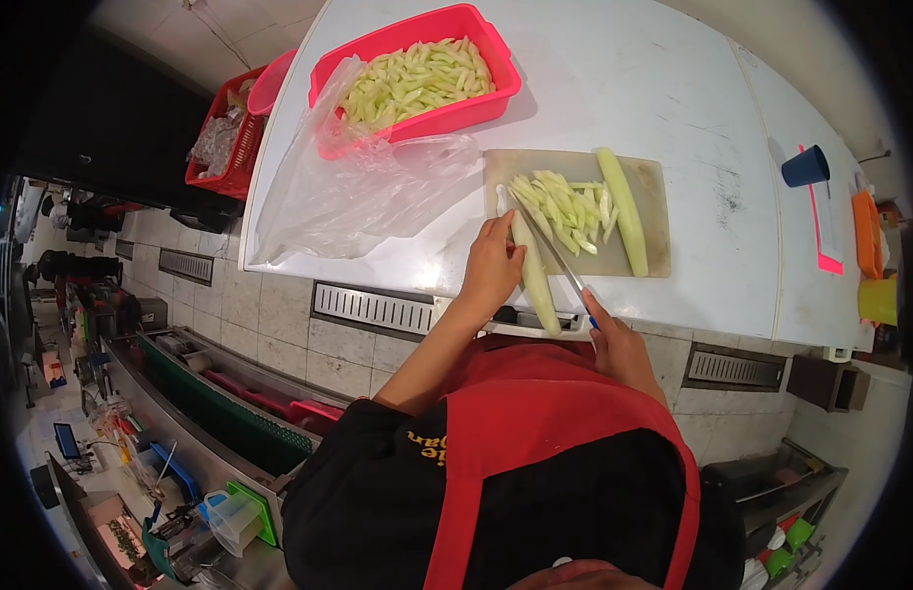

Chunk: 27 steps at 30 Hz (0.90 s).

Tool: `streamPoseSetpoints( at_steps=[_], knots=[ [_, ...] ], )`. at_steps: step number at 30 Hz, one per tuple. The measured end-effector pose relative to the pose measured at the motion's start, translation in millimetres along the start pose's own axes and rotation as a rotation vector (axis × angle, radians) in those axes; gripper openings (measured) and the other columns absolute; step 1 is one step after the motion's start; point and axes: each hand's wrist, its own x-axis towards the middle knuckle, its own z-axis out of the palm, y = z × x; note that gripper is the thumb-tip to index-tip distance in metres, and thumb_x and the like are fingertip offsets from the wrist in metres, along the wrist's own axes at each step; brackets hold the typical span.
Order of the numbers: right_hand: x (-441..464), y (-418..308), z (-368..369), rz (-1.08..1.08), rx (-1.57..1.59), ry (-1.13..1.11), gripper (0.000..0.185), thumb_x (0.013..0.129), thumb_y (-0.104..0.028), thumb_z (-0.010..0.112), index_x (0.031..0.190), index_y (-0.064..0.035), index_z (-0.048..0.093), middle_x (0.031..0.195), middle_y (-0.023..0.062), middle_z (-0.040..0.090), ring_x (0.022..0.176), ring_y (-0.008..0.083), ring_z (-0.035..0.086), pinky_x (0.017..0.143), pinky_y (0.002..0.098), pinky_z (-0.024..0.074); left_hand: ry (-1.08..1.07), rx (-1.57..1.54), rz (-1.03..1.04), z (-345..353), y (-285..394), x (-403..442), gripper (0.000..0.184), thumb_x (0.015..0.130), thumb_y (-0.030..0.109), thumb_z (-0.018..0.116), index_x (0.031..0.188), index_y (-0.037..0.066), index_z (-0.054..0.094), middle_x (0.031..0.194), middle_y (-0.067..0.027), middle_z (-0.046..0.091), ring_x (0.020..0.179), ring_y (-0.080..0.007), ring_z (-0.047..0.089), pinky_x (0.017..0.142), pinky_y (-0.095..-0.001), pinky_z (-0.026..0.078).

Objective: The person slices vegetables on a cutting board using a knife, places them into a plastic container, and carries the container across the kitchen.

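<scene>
My left hand (493, 258) grips a long pale green peeled cucumber (537, 285) near its upper end, at the left side of the cutting board (656, 182). The cucumber's lower end reaches past the board's near edge. In my right hand (620, 346) is a knife (566, 267) with a blue handle; its blade slants up and left, close along the cucumber. Cut cucumber sticks (564, 208) lie piled on the board, right of the blade. Beyond them rests a second whole peeled cucumber (623, 211).
A pink tub (466, 116) of cut sticks stands at the back left, with a clear plastic bag (378, 192) draped against it. A dark blue cup (805, 167) and an orange container (866, 234) are at the right. The table's near edge (712, 329) lies just before my body.
</scene>
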Motion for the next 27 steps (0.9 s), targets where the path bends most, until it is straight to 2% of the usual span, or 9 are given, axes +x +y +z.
streamPoseSetpoints(
  at_steps=[8,12,18,24,27],
  knots=[
    [-8.0,-8.8,-17.2,-0.004,-0.026,-0.059,0.064,0.084,-0.005,0.057,0.141,-0.0264,0.038,0.071,0.0177,0.057,0.063,0.0361,0.060,0.059,0.0463,0.0490,0.050,0.006,0.010,3.3,0.1,-3.6,0.041,0.078,-0.002,0.065,0.118,-0.004,0.057,0.111,-0.0172,0.058,0.079,-0.0250,0.063,0.072,-0.0301,0.053],
    [-7.5,-16.1,-23.9,0.028,-0.140,-0.087,0.064,0.084,-0.006,0.057,0.141,-0.0281,0.038,0.070,0.0170,0.057,0.063,0.0360,0.061,0.059,0.0463,0.0498,0.051,0.011,0.011,3.5,-0.3,-3.9,0.039,0.078,-0.002,0.065,0.117,-0.004,0.058,0.110,-0.0166,0.059,0.080,-0.0246,0.063,0.072,-0.0303,0.053],
    [8.5,-9.0,-15.3,0.026,-0.143,-0.113,0.065,0.085,-0.006,0.056,0.142,-0.0275,0.035,0.072,0.0181,0.059,0.067,0.0372,0.061,0.062,0.0467,0.0495,0.051,0.020,0.019,2.5,1.0,-4.3,0.039,0.078,-0.002,0.065,0.116,-0.005,0.059,0.110,-0.0162,0.059,0.079,-0.0237,0.064,0.072,-0.0305,0.053],
    [10.5,8.6,12.5,-0.073,0.077,0.044,0.062,0.085,-0.004,0.056,0.141,-0.0230,0.038,0.076,0.0194,0.060,0.069,0.0386,0.060,0.064,0.0464,0.0484,0.080,-0.027,0.017,4.5,-5.2,-4.8,0.037,0.077,-0.002,0.066,0.114,-0.004,0.060,0.107,-0.0174,0.059,0.078,-0.0240,0.065,0.071,-0.0303,0.054],
    [4.3,0.4,-0.4,-0.060,0.050,0.029,0.061,0.085,-0.005,0.055,0.140,-0.0233,0.039,0.077,0.0192,0.061,0.070,0.0382,0.061,0.063,0.0467,0.0481,0.103,-0.047,0.015,3.7,-4.4,-4.8,0.035,0.077,-0.002,0.067,0.111,-0.004,0.060,0.103,-0.0174,0.060,0.078,-0.0240,0.066,0.071,-0.0304,0.054]
  ],
)
